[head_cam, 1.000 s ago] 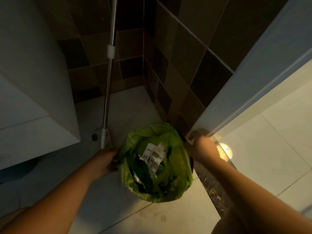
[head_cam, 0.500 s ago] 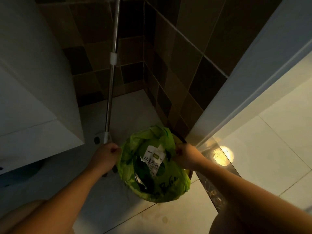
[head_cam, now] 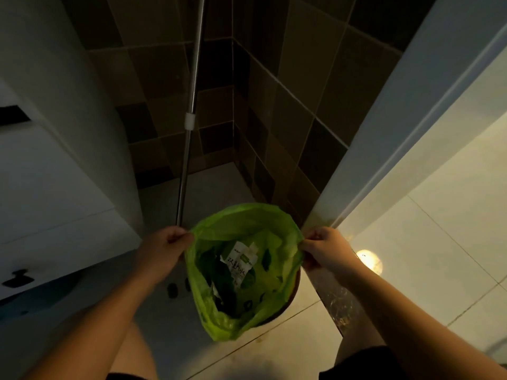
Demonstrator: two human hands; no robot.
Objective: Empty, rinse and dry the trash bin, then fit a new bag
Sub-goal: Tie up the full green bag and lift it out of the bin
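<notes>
Green bag [head_cam: 277,242]: thin, crinkled plastic liner, mouth held open between both hands; its lower end hangs over the near rim of the bin.
Bag contents: a white carton or wrapper [head_cam: 241,263] with dark print and a green label, lying on dark scraps too dim to identify.
Trash bin [head_cam: 293,293]: round and dark; only its right and near rim shows under the bag. It stands on the floor [head_cam: 288,349] by the corner of the tiled wall [head_cam: 288,111] and the door frame [head_cam: 397,138].
Left hand [head_cam: 162,249]: fingers curled, pinching the bag's left edge.
Right hand [head_cam: 326,250]: fingers curled, pinching the bag's right edge.
Mop pole [head_cam: 189,138]: metal, leaning into the wall corner beyond the bin.
Cabinet [head_cam: 63,165]: white, left of the bin.
</notes>
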